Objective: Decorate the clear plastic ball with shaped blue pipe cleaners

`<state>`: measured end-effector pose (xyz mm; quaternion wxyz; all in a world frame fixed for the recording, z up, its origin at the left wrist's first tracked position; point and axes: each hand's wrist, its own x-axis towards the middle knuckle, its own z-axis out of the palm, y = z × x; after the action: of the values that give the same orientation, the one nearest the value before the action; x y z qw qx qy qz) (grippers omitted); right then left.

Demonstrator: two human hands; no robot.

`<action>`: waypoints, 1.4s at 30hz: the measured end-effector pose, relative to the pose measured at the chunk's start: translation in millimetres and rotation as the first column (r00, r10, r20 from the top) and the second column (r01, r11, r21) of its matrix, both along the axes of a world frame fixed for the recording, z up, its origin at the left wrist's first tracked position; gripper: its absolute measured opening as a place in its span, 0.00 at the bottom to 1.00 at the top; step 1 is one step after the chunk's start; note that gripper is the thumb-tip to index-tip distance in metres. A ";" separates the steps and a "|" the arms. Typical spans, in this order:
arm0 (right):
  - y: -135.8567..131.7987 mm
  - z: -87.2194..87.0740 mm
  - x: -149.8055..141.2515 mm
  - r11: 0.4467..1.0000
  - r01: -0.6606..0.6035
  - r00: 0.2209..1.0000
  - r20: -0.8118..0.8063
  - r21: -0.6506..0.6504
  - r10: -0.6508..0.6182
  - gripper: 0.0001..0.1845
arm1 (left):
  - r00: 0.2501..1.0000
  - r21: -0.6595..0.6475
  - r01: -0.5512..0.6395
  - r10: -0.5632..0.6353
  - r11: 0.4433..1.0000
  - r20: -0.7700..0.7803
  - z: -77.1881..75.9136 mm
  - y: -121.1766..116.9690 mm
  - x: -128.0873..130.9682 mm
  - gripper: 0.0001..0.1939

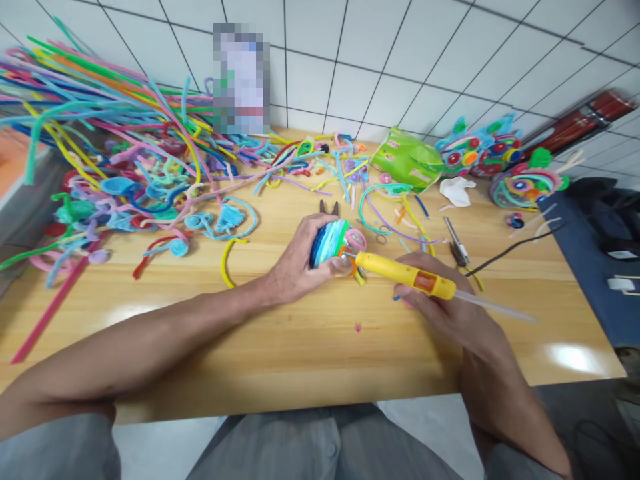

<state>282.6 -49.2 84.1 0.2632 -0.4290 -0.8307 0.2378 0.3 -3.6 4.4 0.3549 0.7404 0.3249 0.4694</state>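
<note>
My left hand is wrapped round a ball-like craft piece covered in blue, white and green pipe cleaner strips, with orange and pink bits on its right side. My right hand grips a yellow hot glue gun. A clear glue stick sticks out of its back end. The metal nozzle points left and meets the orange part of the craft piece; whether it touches I cannot tell. A small blue and pink bit shows by the right fingers. Behind the left hand, dark plier tips poke up.
Loose pipe cleaners heap at the left and back. A green packet, white tissue and finished colourful craft pieces stand back right. A utility knife and a black cord lie right of the hands.
</note>
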 end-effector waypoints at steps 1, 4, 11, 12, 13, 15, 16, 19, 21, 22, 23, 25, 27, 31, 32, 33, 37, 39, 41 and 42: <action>0.1 -0.6 0.2 1.000 0.002 1.000 0.001 0.009 -0.002 0.07 | 1.000 -0.003 0.002 -0.002 1.000 -0.002 0.3 -0.1 -0.2 0.32; 0.7 -1.5 0.0 1.000 0.011 1.000 0.000 0.016 -0.011 0.08 | 1.000 -0.007 0.002 -0.002 1.000 -0.014 0.7 -0.1 -0.7 0.32; 0.6 -2.6 -1.7 0.999 -0.010 1.000 0.004 0.033 0.010 0.05 | 1.000 -0.009 -0.004 0.004 1.000 -0.023 -0.1 0.4 -0.6 0.31; 0.4 -2.4 -2.1 0.999 -0.013 1.000 0.010 0.035 0.013 0.05 | 1.000 -0.012 -0.004 0.004 1.000 -0.022 0.0 0.4 -0.6 0.31; 0.2 -1.9 -2.6 0.999 -0.011 1.000 0.016 0.030 0.010 0.05 | 1.000 -0.017 -0.003 0.003 1.000 -0.020 0.3 0.3 -0.7 0.31; -0.1 -0.4 -4.0 1.000 0.011 1.000 0.026 0.004 -0.011 0.06 | 1.000 -0.029 0.001 -0.002 1.000 -0.021 1.0 0.1 -1.0 0.31; -0.3 0.4 -4.8 1.000 0.021 0.999 0.027 -0.012 -0.021 0.06 | 1.000 -0.032 0.004 -0.004 0.999 -0.023 1.4 0.0 -1.3 0.31; -0.7 1.5 -6.8 0.999 0.023 1.000 0.016 -0.028 -0.022 0.07 | 0.999 -0.032 0.006 -0.007 0.999 -0.036 2.1 -0.3 -2.0 0.31; -1.1 0.9 -7.5 1.000 0.017 1.000 -0.001 -0.018 -0.018 0.07 | 0.999 -0.029 0.008 -0.009 1.000 -0.038 1.9 -0.3 -2.0 0.30; -1.3 0.3 -7.7 1.000 0.019 1.000 -0.007 -0.012 -0.019 0.07 | 0.999 -0.027 0.008 -0.009 1.000 -0.036 1.5 -0.2 -1.9 0.30; -1.7 -0.3 -7.8 1.000 0.023 1.000 -0.010 -0.008 -0.023 0.08 | 0.999 -0.026 0.007 -0.008 1.000 -0.032 1.0 -0.2 -1.7 0.31; -2.4 -1.4 -7.9 1.000 0.029 0.999 -0.016 -0.002 -0.029 0.08 | 1.000 -0.027 0.002 -0.003 1.000 -0.025 -0.2 0.0 -1.1 0.31; -2.9 -2.4 -7.9 0.999 0.037 0.999 -0.018 -0.002 -0.037 0.09 | 1.000 -0.030 -0.006 0.006 1.000 -0.022 -1.3 0.1 -0.5 0.31; -2.8 -3.1 -8.1 0.999 0.041 0.999 -0.021 0.014 -0.041 0.10 | 1.000 -0.019 -0.007 0.006 1.000 -0.021 -1.9 0.2 0.0 0.31; -2.7 -2.9 -8.4 0.999 0.040 0.999 -0.020 0.018 -0.040 0.10 | 1.000 -0.016 -0.006 0.006 1.000 -0.020 -1.9 0.2 0.0 0.31; -2.5 -2.5 -8.7 0.999 0.040 0.999 -0.017 0.021 -0.040 0.10 | 1.000 -0.014 -0.006 0.005 1.000 -0.020 -2.0 0.2 0.0 0.31; -2.5 0.9 -10.0 1.000 0.024 1.000 0.002 0.003 -0.024 0.07 | 1.000 -0.015 -0.006 0.005 1.000 -0.026 -2.3 0.1 0.1 0.31; -2.6 2.5 -10.0 1.000 0.017 1.000 0.009 -0.005 -0.017 0.06 | 1.000 -0.014 -0.008 0.008 1.000 -0.020 -2.3 -0.1 0.2 0.32; -2.5 3.6 -9.8 1.000 0.020 1.000 0.007 -0.003 -0.020 0.06 | 1.000 -0.009 -0.010 0.010 1.000 -0.013 -1.9 -0.3 0.4 0.31; -2.4 4.0 -9.8 1.000 0.022 1.000 0.007 -0.003 -0.022 0.05 | 1.000 -0.004 -0.009 0.008 1.000 -0.012 -1.6 -0.4 0.5 0.31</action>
<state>272.8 -51.6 88.1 0.2623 -0.4394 -0.8264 0.2349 0.8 -4.0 2.8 0.3522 0.7412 0.3310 0.4658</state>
